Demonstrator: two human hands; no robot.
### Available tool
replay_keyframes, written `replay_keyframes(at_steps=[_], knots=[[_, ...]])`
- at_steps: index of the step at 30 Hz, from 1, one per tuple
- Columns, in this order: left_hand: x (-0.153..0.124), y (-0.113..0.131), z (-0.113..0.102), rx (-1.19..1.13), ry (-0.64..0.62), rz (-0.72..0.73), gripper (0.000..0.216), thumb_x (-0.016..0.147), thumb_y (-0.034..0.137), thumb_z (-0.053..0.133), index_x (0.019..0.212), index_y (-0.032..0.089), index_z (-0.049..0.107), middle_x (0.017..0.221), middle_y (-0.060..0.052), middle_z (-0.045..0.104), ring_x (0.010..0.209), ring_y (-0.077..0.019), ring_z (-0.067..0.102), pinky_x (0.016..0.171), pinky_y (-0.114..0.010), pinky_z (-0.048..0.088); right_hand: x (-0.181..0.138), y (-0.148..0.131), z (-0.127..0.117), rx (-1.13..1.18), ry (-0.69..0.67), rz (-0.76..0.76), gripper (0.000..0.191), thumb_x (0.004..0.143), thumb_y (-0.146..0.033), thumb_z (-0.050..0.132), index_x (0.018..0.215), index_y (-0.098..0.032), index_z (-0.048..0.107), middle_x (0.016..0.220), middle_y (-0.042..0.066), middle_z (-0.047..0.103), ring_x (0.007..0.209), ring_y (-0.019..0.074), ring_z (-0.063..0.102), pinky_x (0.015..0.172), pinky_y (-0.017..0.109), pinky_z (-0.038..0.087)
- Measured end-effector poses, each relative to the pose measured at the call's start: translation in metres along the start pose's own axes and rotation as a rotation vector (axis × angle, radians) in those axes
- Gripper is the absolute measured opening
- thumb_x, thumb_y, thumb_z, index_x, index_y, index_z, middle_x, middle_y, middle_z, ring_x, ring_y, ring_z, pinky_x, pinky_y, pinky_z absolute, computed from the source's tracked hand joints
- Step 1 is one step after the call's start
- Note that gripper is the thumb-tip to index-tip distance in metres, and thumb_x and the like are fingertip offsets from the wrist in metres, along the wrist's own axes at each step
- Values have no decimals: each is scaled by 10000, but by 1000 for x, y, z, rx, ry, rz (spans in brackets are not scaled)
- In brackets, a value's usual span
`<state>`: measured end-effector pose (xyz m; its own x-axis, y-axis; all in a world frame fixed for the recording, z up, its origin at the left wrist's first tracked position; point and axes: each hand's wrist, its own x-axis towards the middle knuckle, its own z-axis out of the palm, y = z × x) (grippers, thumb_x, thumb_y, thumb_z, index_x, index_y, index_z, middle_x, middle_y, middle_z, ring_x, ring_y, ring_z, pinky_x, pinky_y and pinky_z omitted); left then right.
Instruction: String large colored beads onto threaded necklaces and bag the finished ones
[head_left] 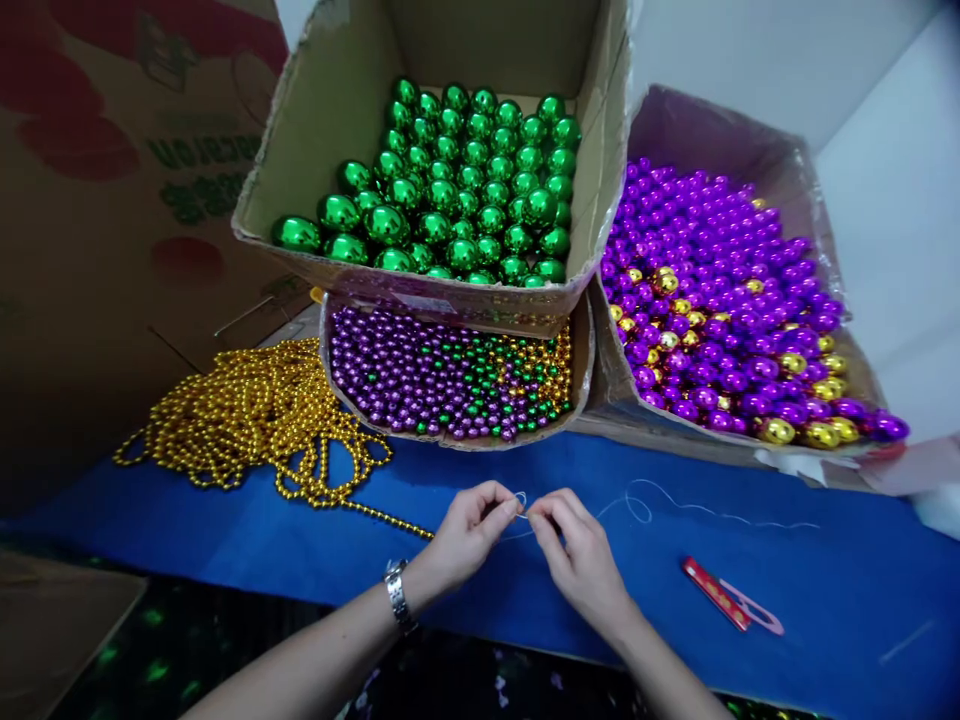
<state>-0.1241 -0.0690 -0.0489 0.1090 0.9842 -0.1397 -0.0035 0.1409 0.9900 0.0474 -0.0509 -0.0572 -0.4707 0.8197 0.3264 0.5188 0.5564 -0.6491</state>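
Between my two hands, above the blue table top [300, 545], a thin clear thread [637, 505] is pinched and forms a small loop. My left hand [471, 535], with a metal watch on the wrist, is closed with thumb and forefinger on the thread. My right hand [576, 550] is also closed, its fingertips gripping the thread close to the left ones. The thread's loose end curls away to the right over the table. A string of gold beads [390, 518] runs from the left to just beside my left hand.
A heap of gold bead strings [240, 410] lies at left. Behind my hands, a low box [457, 440] holds small purple, green and gold beads. Above it stands a carton [270, 180] of green balls. Purple and gold beads [720, 300] fill another box. A red-and-pink cutter [724, 595] lies right.
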Motion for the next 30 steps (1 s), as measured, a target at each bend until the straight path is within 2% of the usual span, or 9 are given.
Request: replay_keyframes(at_steps=[3,5,10,15,18,20,25,30], knots=[[2,0,-2,100,-17,78,246,846,355,537,738,136,568,697,7,530,667,-119,451,618,-226,370,3,0,-2,-1,-5,48,137,946,-208,432,877,-208,550,854,24,565,787,145,579,715,253,455],[3,-1,-2,121,-50,73,255,845,358,539,730,132,567,701,5,535,676,-120,457,634,-231,374,4,3,-1,-6,-13,68,135,942,-214,442,872,-210,557,849,21,569,772,147,579,707,252,450],[2,-2,-1,22,-162,-125,299,835,424,537,756,136,531,603,52,430,503,-71,353,473,-198,276,7,6,2,-13,-17,76,118,922,-204,482,842,-211,568,827,8,578,754,140,585,689,238,450],[2,-1,4,-45,-150,-147,307,811,439,566,770,136,539,648,44,442,508,-63,348,463,-187,266,9,8,3,-38,28,40,120,919,-189,486,862,-212,589,825,10,590,752,134,596,680,228,463],[3,-3,8,-52,-73,-76,271,819,403,564,758,139,545,656,37,460,553,-77,370,505,-189,301,3,8,2,-82,120,10,196,928,-194,461,1086,-193,577,1004,77,586,918,170,589,762,263,469],[4,-5,10,-19,-11,-9,254,835,379,545,750,140,550,683,22,494,606,-95,414,560,-201,345,-2,7,2,-120,167,-25,243,921,-210,479,1145,-199,573,1047,93,579,948,184,580,793,285,463],[3,-8,14,207,89,114,235,875,339,490,763,146,563,735,-16,559,700,-140,504,656,-243,406,-11,5,10,-215,195,-50,178,895,-209,530,1028,-224,648,933,66,628,813,184,602,765,311,442],[-1,-6,14,402,82,251,212,918,280,431,812,167,575,803,-27,570,763,-146,532,718,-257,416,-7,4,9,-234,155,-3,174,909,-213,490,970,-216,653,881,61,629,788,175,607,741,280,438]])
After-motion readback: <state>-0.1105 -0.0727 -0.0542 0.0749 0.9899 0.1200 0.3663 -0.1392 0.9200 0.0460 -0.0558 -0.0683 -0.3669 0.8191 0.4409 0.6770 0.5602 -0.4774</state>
